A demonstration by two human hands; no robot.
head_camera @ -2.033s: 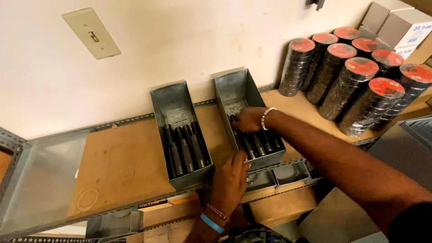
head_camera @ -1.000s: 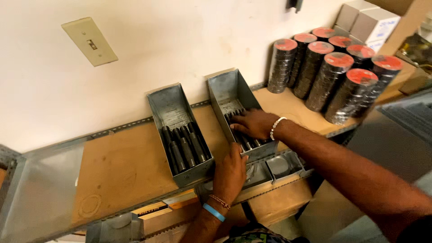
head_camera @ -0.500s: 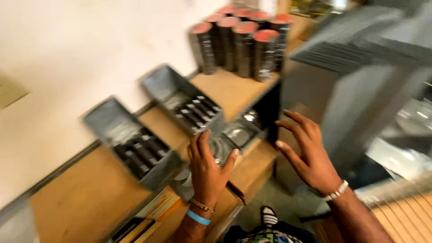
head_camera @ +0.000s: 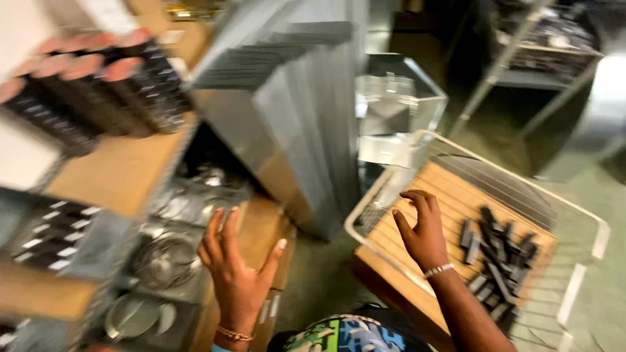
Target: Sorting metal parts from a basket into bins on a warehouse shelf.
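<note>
Dark flat metal pieces (head_camera: 497, 255), loosely heaped on the wooden top inside a white wire cart (head_camera: 590, 244). We hold our right hand (head_camera: 420, 229) spread, empty, above the slats near them; left hand (head_camera: 236, 268) open, empty, beside shelf bins (head_camera: 52, 241).

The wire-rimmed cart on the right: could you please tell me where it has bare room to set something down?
The slatted board is bare on the near-left part, under the right hand, up to the white wire rim. The far-right part is crowded with a loose pile of dark bars.
</note>
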